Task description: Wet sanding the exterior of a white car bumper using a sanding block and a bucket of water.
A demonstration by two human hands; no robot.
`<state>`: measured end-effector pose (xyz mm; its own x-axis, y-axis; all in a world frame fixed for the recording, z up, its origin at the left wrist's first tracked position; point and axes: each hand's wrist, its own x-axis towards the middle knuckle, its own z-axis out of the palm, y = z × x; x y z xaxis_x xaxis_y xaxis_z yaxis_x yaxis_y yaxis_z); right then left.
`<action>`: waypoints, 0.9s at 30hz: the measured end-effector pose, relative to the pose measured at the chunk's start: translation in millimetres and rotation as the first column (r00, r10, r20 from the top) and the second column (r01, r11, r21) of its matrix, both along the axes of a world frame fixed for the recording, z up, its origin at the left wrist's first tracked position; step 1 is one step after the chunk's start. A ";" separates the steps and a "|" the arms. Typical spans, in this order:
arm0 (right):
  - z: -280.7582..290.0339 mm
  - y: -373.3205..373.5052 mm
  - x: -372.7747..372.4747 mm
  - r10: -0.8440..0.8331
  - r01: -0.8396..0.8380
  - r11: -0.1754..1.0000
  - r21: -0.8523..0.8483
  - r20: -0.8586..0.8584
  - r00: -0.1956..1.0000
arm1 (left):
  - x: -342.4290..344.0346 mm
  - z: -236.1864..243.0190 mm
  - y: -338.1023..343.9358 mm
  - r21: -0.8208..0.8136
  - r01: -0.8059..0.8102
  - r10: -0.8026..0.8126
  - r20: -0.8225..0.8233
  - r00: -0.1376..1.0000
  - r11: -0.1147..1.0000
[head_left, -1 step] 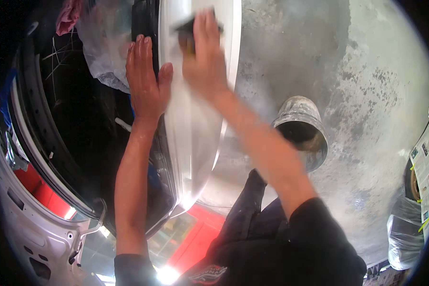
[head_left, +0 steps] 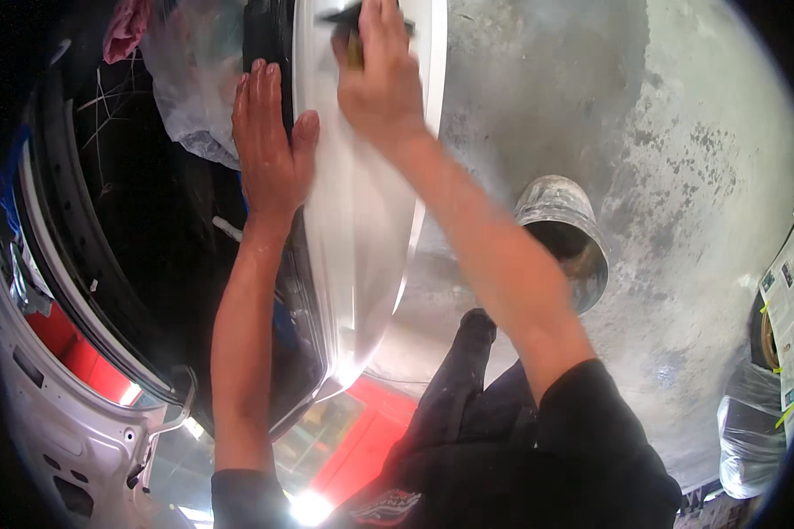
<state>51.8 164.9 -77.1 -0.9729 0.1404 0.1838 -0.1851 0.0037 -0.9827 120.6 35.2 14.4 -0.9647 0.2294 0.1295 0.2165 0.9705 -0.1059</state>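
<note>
My left hand (head_left: 269,154) lies flat with fingers stretched out along the dark inner edge (head_left: 267,31) of a long white vehicle panel (head_left: 353,256). At the panel's upper part, my right hand (head_left: 379,84) is wrapped round a dark flat pad or block (head_left: 342,16) with a yellowish part, pressed to the white surface; the pad is partly hidden by the fingers and blurred.
A dented metal bucket (head_left: 556,198) lies on the grey concrete floor (head_left: 697,220). Translucent plastic (head_left: 185,97) and pink cloth (head_left: 128,26) are at upper left. A metal door frame (head_left: 62,458) is lower left; paper-masked items (head_left: 776,300) and plastic wrap stand far right.
My right hand and the pad have slid slightly toward the top of the picture along the panel. My left hand is almost unmoved, a touch higher.
</note>
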 end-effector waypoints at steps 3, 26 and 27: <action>-2.7 -1.4 34.2 -0.028 0.028 1.000 0.014 0.018 0.999 | 3.1 -5.1 -3.6 0.009 0.041 -0.041 -0.040 0.998 0.999; 50.9 -37.6 476.9 0.136 -0.116 0.988 -0.106 0.199 0.971 | 50.3 -16.4 -33.4 -0.088 0.127 -0.143 -0.215 0.966 0.988; 55.8 -37.8 441.4 0.111 -0.100 0.993 -0.060 0.227 0.968 | 50.0 -18.0 -42.4 -0.089 0.128 -0.145 -0.221 0.964 0.988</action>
<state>493.2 127.1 -21.3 -0.9980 0.0382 -0.0507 0.0487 -0.0521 -0.9975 170.6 -7.2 -3.6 -0.8711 0.3741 0.3182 0.3091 0.9211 -0.2368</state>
